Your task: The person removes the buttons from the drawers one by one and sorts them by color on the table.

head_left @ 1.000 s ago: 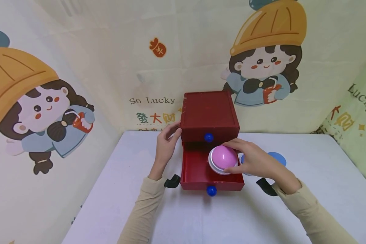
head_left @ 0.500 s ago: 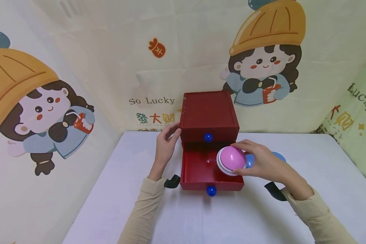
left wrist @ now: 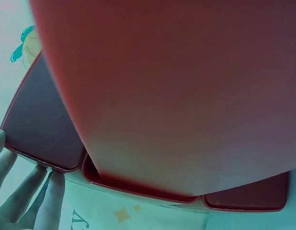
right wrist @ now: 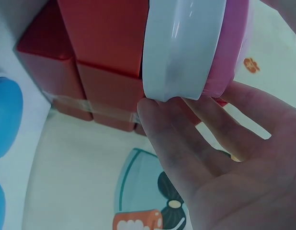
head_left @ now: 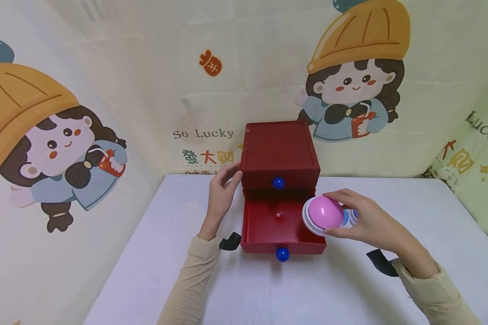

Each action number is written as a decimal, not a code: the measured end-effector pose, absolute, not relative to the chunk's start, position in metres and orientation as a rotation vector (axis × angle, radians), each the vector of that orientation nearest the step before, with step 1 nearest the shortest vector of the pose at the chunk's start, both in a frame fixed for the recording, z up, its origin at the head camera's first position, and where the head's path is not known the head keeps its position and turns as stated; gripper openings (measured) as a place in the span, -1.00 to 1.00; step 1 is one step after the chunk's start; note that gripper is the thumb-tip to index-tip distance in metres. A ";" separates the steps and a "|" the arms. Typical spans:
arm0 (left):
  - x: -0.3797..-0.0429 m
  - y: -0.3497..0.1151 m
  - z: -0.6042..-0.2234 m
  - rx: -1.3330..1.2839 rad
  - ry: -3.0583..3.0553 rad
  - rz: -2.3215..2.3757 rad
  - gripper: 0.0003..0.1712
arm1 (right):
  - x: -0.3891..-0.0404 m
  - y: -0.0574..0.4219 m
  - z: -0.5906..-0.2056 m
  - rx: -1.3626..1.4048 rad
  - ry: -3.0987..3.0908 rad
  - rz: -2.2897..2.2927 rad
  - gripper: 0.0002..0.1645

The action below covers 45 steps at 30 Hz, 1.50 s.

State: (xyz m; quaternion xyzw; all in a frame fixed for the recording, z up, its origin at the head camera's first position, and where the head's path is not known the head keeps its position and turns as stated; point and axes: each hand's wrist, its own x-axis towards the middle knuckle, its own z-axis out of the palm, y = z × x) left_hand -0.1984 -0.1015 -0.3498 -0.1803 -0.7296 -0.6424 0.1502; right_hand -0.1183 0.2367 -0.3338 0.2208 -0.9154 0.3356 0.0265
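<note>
A pink domed push button (head_left: 325, 212) with a white round base hangs over the right edge of the pulled-out lower drawer (head_left: 264, 223). My right hand (head_left: 368, 221) pinches it between thumb and fingers; in the right wrist view the fingertips lie along the white base (right wrist: 181, 52). The red drawer box (head_left: 279, 146) stands with its upper drawer closed, a blue knob (head_left: 278, 183) on its front. At the box's left side, my left hand (head_left: 221, 192) rests with extended fingers against it; the left wrist view has fingertips (left wrist: 53, 184) at the box edge.
Blue round things (right wrist: 5, 117) lie on the white table (head_left: 187, 212) to the right of the box, partly hidden by my right hand in the head view. Behind the table hangs a printed cloth (head_left: 268, 67) with cartoon figures.
My right hand has carried the pink push button rightward from over the drawer's interior to its right edge. The left hand and the drawer box have stayed put.
</note>
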 end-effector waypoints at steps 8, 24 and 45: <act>-0.198 -0.102 -0.349 -0.524 -2.091 -1.852 -0.56 | -0.114 0.247 -0.338 0.659 -2.801 1.012 -0.06; -0.198 -0.102 -0.349 -0.532 -2.078 -1.854 -0.55 | -0.106 0.266 -0.351 0.603 -2.752 0.997 -0.13; -0.198 -0.102 -0.351 -0.524 -2.081 -1.846 -0.57 | -0.101 0.280 -0.383 0.558 -2.784 0.956 -0.13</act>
